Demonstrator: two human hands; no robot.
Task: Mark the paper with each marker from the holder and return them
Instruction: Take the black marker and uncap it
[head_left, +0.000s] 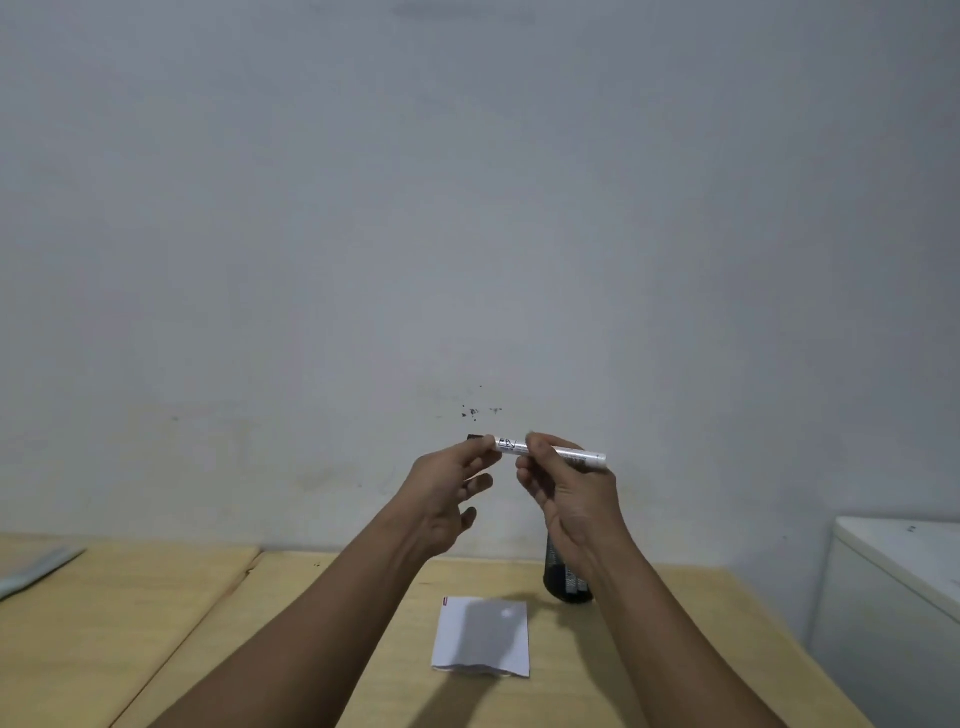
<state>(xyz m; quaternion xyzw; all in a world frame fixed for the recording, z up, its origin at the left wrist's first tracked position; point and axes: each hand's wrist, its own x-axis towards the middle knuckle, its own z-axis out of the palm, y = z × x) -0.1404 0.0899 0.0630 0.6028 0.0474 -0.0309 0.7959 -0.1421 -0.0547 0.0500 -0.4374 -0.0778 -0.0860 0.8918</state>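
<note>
I hold a white marker (576, 456) level in front of the wall, well above the table. My right hand (566, 493) grips its barrel. My left hand (449, 493) pinches the black cap (474, 439) at the marker's left end with thumb and forefinger, its other fingers spread. Below on the table lies a small white sheet of paper (483, 639), partly in my arms' shadow. A black mesh holder (569, 582) with markers inside stands just right of the paper, largely hidden behind my right wrist.
The wooden table (311, 623) runs to the plain wall behind it, with a seam on its left side. A pale flat object (36, 569) lies at the far left edge. A white cabinet (898, 587) stands to the right of the table.
</note>
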